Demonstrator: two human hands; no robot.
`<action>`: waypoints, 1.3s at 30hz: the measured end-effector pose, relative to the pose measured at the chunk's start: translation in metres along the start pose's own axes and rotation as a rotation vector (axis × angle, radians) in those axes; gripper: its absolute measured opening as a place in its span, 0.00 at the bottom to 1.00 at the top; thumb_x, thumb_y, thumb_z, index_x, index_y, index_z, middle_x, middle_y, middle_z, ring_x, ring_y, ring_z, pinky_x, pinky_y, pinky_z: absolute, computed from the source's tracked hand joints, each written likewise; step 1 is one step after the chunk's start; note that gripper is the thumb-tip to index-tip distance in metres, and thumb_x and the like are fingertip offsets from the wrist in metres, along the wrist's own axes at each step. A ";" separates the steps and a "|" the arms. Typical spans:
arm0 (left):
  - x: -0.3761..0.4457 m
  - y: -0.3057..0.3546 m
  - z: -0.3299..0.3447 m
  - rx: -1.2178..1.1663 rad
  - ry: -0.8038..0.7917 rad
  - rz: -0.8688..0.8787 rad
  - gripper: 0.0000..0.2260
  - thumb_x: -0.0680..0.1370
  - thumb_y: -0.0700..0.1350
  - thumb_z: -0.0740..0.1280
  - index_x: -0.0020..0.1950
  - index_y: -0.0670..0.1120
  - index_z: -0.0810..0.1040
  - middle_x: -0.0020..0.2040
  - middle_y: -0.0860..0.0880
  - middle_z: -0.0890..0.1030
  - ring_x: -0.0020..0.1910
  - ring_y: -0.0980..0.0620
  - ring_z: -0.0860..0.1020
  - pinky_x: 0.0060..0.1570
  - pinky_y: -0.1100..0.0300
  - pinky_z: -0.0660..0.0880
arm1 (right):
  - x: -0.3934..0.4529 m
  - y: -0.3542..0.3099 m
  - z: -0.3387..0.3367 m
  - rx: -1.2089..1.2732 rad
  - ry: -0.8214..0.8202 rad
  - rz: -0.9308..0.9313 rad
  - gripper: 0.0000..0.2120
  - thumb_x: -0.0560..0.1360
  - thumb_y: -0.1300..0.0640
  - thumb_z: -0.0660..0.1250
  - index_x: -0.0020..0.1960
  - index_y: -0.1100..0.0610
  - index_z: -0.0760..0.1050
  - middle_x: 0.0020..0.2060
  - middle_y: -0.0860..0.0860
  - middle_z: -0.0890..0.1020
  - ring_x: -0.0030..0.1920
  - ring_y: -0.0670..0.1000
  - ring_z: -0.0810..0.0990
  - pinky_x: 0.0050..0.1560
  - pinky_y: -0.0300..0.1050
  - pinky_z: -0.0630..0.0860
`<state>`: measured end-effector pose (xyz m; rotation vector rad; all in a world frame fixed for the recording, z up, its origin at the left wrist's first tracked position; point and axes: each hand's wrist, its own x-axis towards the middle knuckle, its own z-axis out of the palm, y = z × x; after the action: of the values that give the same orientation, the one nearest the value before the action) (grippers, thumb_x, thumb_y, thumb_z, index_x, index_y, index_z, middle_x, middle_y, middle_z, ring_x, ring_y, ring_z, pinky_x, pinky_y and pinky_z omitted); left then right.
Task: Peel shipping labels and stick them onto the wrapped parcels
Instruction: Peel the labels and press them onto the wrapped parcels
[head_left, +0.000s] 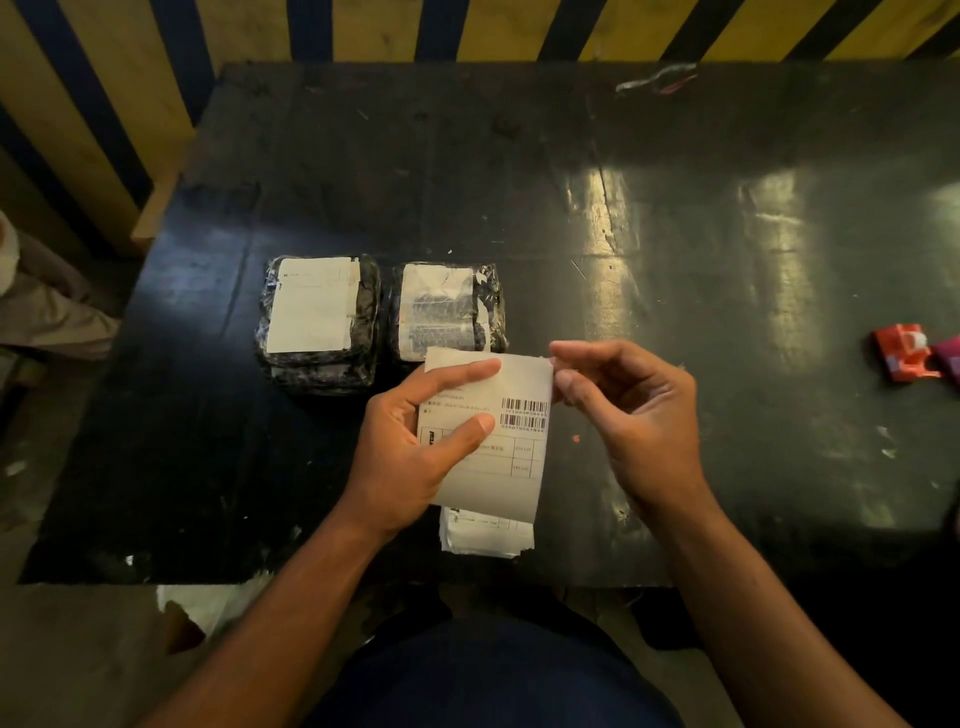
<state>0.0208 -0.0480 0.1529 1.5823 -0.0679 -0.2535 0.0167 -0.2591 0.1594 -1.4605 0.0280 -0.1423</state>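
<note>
A white shipping label (511, 452) with barcodes is held above the dark table (649, 260). My left hand (415, 447) grips it from the left, thumb and fingers laid across its face. My right hand (628, 415) pinches its top right corner with curled fingertips. Two parcels wrapped in black plastic lie side by side just beyond my hands. The left parcel (363, 332) bears a plain white label. The right parcel (491, 312) bears a torn, partly peeled label. A small stack of further labels (485, 535) lies on the table under the held one.
A red and purple packet (906, 353) lies at the table's right edge. A scrap of wire or tape (654, 80) lies at the far edge. A yellow and blue striped wall (363, 26) stands behind the table. A person's leg (47, 306) shows at the left.
</note>
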 end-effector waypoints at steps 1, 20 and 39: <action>-0.001 0.001 0.000 0.008 -0.003 0.002 0.19 0.76 0.34 0.73 0.64 0.49 0.83 0.61 0.50 0.84 0.61 0.49 0.83 0.52 0.52 0.84 | 0.000 0.000 0.000 0.004 0.001 -0.002 0.09 0.77 0.71 0.71 0.55 0.64 0.83 0.45 0.55 0.88 0.46 0.53 0.87 0.49 0.41 0.83; -0.002 0.002 0.003 0.119 -0.004 0.041 0.19 0.76 0.34 0.75 0.62 0.52 0.84 0.62 0.52 0.81 0.62 0.51 0.81 0.54 0.55 0.83 | 0.000 0.000 -0.005 -0.059 -0.019 0.007 0.08 0.76 0.68 0.73 0.54 0.62 0.82 0.44 0.56 0.86 0.46 0.59 0.86 0.51 0.58 0.85; -0.004 -0.001 0.009 0.468 0.171 0.202 0.18 0.72 0.50 0.78 0.62 0.56 0.82 0.70 0.53 0.68 0.71 0.61 0.69 0.67 0.69 0.71 | 0.000 0.003 -0.003 0.164 -0.029 0.107 0.07 0.76 0.72 0.69 0.51 0.63 0.79 0.39 0.52 0.84 0.41 0.48 0.83 0.44 0.43 0.81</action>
<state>0.0146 -0.0563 0.1527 2.0396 -0.1624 0.0644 0.0164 -0.2617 0.1561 -1.2942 0.0689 -0.0348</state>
